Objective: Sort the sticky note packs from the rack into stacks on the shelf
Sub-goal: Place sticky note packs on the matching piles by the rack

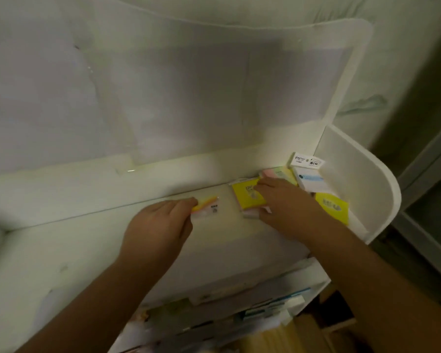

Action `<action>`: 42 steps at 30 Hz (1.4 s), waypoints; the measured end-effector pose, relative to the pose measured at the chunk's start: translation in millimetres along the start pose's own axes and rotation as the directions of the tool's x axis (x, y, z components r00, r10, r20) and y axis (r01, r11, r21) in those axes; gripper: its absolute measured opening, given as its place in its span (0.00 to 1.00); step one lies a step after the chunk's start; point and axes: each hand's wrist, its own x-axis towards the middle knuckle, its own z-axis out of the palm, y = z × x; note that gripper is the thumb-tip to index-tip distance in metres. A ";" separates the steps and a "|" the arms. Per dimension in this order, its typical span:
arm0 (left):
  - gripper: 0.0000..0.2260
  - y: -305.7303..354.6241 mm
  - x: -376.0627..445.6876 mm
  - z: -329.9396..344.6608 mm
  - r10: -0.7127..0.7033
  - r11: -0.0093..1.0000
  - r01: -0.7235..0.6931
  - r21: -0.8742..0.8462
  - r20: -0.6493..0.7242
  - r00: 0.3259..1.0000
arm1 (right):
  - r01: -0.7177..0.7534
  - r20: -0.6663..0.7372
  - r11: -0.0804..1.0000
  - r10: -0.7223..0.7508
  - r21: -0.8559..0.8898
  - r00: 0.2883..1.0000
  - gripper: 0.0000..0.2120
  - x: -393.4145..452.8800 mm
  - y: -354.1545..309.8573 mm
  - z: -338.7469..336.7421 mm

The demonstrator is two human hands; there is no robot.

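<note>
both hands (161,225) grip sticky note packs (248,197) on shelf (61,250).

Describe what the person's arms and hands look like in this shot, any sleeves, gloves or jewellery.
Both forearms are bare up to the bottom edge of the picture, with no sleeve in view. The left hand and the right hand wear no gloves. No ring, watch or bracelet shows on either wrist or on the fingers that are visible, though the light is dim and the picture is soft, so small items could be missed.
</note>
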 end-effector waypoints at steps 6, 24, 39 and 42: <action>0.15 1.1 -22.9 -18.4 -0.042 0.999 0.042 0.012 0.010 0.999 | 0.110 0.115 0.992 -0.103 -0.060 0.988 0.11 32.2 0.8 31.0; 0.16 -6.1 -49.3 -51.2 -0.197 0.980 0.197 -0.011 0.000 0.980 | 0.111 -0.561 0.965 0.043 0.238 0.827 0.10 -6.3 -26.7 52.4; 0.13 -89.8 -206.3 -184.3 -0.222 0.968 0.249 0.034 -0.348 0.911 | 0.618 -0.860 0.772 -0.208 0.147 0.465 0.08 -58.9 -280.6 -14.9; 0.14 -114.4 -264.9 -232.1 -0.254 0.952 0.299 0.073 -0.362 0.897 | 0.723 -0.895 0.688 -0.281 0.064 0.347 0.08 -66.8 -350.9 -20.9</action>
